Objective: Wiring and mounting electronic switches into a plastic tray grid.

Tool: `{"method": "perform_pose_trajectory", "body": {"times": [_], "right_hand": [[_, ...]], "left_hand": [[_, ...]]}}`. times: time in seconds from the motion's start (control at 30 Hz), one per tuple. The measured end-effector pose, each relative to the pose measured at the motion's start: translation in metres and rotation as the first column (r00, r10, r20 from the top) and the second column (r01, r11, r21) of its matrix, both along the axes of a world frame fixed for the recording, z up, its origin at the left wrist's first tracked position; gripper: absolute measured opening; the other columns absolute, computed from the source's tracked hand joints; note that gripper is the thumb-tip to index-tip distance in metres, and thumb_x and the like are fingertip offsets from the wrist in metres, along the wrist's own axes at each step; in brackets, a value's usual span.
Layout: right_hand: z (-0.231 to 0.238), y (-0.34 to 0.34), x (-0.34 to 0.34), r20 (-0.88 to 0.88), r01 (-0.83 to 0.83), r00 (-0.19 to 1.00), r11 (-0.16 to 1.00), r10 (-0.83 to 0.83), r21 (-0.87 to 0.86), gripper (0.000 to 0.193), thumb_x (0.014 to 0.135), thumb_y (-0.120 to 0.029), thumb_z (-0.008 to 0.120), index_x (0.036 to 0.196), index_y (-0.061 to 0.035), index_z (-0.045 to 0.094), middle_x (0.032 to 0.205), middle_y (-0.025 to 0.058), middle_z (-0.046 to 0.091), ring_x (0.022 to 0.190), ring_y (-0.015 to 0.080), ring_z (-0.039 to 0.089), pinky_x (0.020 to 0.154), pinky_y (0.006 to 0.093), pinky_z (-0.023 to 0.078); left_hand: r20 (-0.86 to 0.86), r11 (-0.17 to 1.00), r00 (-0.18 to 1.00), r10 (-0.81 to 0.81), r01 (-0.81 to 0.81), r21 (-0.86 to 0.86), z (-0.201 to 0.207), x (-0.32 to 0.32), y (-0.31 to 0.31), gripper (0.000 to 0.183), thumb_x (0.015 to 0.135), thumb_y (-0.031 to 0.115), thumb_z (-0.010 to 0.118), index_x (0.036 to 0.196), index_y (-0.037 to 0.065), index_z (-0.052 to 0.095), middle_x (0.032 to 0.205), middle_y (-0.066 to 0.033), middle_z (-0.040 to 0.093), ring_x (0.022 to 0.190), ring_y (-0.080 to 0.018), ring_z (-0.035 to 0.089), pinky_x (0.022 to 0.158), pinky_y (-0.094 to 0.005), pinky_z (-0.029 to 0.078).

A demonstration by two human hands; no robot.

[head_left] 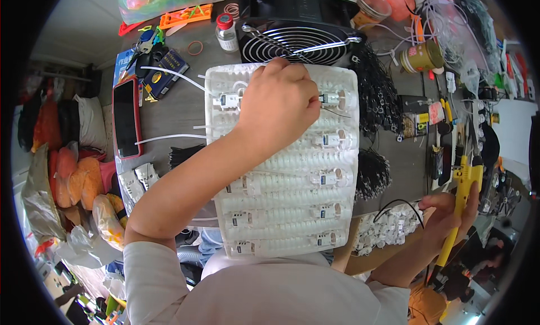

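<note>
Clearly, your left hand [279, 97] covers part of the white tray [281, 195], which lies right before you, near the black fan [301, 41]. Its fingers curl downward; their tips are hidden, so I cannot tell what they grip. Your right hand [441, 218], well apart, wraps around a yellow tool [468, 179].

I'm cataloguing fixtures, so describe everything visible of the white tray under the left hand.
The white tray is roughly rectangular with rounded corners, slightly translucent, and looks like plastic. Ribbed rows cross it, and small white fittings sit in columns toward its two sides. It lies face up, its far end near a black fan and its near end close to the person's shirt. The left hand and left forearm hide part of it; whether they touch it is unclear.
</note>
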State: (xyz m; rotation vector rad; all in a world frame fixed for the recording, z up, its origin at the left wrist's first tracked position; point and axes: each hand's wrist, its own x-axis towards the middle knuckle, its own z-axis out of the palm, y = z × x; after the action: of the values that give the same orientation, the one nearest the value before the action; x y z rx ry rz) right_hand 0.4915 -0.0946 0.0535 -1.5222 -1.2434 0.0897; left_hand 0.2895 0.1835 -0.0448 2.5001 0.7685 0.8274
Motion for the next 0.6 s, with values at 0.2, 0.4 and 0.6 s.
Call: {"method": "perform_pose_trajectory", "body": {"times": [0.2, 0.4, 0.6], "right_hand": [[-0.014, -0.017, 0.012, 0.387, 0.228, 0.921, 0.879, -0.055, -0.418, 0.019, 0.092, 0.007, 0.067, 0.102, -0.0031, 0.054, 0.095, 0.0115, 0.07, 0.084, 0.0177, 0.066, 0.073, 0.0287, 0.054], [-0.091, -0.02, 0.046, 0.407, 0.248, 0.91, 0.885, -0.074, -0.395, 0.027, 0.084, 0.013, 0.072, 0.099, -0.0032, 0.056, 0.095, 0.0117, 0.069, 0.088, 0.024, 0.068, 0.08, 0.0308, 0.054], [-0.084, -0.022, 0.04, 0.387, 0.217, 0.922, 0.829, -0.001, -0.516, 0.027, 0.081, 0.011, 0.073, 0.098, -0.0039, 0.058, 0.095, 0.0128, 0.069, 0.085, 0.031, 0.068, 0.077, 0.0353, 0.055]], "left_hand": [[0.024, 0.999, 0.999, -0.042, 0.042, -0.005, 0.005, 0.001, 0.001, 0.007, 0.075, 0.013, 0.073, 0.075, 0.007, 0.074, 0.087, -0.0068, 0.07, 0.091, -0.0321, 0.064, 0.083, -0.0438, 0.053], [0.08, 0.979, 0.987, -0.14, 0.15, -0.136, 0.023, -0.01, 0.005, 0.012, 0.079, 0.011, 0.078, 0.087, 0.004, 0.072, 0.089, -0.0117, 0.071, 0.091, -0.0331, 0.066, 0.086, -0.0409, 0.051], [-0.053, 1.0, 0.998, -0.02, 0.02, -0.008, 0.086, -0.068, -0.03, 0.01, 0.082, 0.003, 0.074, 0.091, 0.001, 0.069, 0.092, -0.013, 0.068, 0.092, -0.033, 0.065, 0.085, -0.0401, 0.051]]}}
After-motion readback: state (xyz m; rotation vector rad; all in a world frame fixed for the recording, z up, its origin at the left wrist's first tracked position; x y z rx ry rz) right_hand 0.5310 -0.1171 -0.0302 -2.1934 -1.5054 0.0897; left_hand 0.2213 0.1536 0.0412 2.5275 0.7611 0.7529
